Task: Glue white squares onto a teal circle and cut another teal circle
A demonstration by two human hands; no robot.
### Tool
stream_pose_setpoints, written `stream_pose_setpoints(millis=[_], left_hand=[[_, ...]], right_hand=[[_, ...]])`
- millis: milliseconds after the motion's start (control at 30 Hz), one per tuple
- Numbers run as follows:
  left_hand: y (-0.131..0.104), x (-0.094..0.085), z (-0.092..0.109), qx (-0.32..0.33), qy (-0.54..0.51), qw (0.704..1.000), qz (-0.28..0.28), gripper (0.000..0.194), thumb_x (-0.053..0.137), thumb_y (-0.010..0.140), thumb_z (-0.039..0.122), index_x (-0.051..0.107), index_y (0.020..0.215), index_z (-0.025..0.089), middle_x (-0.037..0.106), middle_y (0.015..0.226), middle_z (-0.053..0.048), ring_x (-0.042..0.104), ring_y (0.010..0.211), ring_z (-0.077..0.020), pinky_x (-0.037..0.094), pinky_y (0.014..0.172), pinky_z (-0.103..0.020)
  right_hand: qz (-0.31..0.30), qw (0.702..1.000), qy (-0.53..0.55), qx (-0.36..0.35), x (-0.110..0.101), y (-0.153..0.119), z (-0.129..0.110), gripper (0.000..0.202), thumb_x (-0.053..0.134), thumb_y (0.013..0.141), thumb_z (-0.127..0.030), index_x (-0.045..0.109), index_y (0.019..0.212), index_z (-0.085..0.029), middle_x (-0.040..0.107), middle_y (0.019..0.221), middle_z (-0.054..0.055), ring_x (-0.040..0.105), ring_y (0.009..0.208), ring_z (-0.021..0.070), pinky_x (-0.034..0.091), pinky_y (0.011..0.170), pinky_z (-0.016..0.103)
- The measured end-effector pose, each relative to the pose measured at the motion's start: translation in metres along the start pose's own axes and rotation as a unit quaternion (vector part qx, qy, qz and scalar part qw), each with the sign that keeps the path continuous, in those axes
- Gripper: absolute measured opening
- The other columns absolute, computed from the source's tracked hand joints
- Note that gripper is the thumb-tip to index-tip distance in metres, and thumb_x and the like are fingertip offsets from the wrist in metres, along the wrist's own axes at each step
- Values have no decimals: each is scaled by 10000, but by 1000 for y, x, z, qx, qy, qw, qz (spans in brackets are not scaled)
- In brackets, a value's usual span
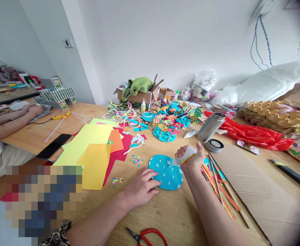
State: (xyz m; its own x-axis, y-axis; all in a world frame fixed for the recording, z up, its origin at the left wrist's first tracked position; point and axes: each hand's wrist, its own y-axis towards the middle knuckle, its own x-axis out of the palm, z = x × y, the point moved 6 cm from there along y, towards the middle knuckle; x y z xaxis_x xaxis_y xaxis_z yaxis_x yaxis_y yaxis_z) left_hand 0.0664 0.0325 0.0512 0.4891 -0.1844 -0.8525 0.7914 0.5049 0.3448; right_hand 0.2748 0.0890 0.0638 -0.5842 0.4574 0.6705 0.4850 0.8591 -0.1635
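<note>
A round blue paper disc [165,182] lies flat on the table, dotted with pale patches. My left hand [142,187] rests on its left edge, with the fingers stretched out and nothing held. Wrapped around a white glue bottle [188,154] is my right hand [194,162]. The bottle is tilted, its nozzle pointing down at the right part of the disc. Whether the tip touches the disc, I cannot tell. Left of the disc are small piles of coloured confetti [136,160]. Red-handled scissors [150,235] lie nearest me.
Yellow paper sheets [95,171] and a black phone [54,146] lie left. Behind are decorated blue paper pieces [164,135] and another glue bottle [190,133]. A steel flask [210,127], paper strips [227,191], cardboard [262,191] and a cutter knife [292,173] occupy the right. A person's arms [19,118] are at far left.
</note>
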Motion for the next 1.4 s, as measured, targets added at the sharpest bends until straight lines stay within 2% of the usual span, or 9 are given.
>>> stream_pose_setpoints(millis=[233,600,1200,1400], left_hand=[[1,-1,1,2,-1,1000,3,233,682,811,263,674,1043,235,615,1203,-56,506,1160,-228,372,1058,-426],[-1,0,0,-2,2,1000,1,239,677,816,274,669,1054,248,609,1212,-43,494,1172,-216,355,1072,-423],[0,0,1,-5,5,1000,-9,238,669,822,275,667,1058,243,604,1220,-47,485,1179,-225,350,1072,-431],[0,-1,1,-7,3,1000,-13,230,656,832,278,667,1060,248,604,1217,-46,486,1178,-228,359,1064,-431]], right_hand=[[5,1000,5,-3,1,-1,-1,550,327,817,-563,451,411,-214,385,320,-8,372,298,126,309,330,264],[-2,1000,0,-6,0,1,0,552,395,762,-657,433,422,-222,389,327,-19,380,303,122,315,332,262],[-13,1000,-7,-10,2,-1,-1,530,396,769,-625,435,426,-223,387,325,-23,375,292,123,318,333,267],[-14,1000,-5,-3,1,0,1,527,425,740,-658,438,439,-225,383,327,-33,379,289,119,318,332,264]])
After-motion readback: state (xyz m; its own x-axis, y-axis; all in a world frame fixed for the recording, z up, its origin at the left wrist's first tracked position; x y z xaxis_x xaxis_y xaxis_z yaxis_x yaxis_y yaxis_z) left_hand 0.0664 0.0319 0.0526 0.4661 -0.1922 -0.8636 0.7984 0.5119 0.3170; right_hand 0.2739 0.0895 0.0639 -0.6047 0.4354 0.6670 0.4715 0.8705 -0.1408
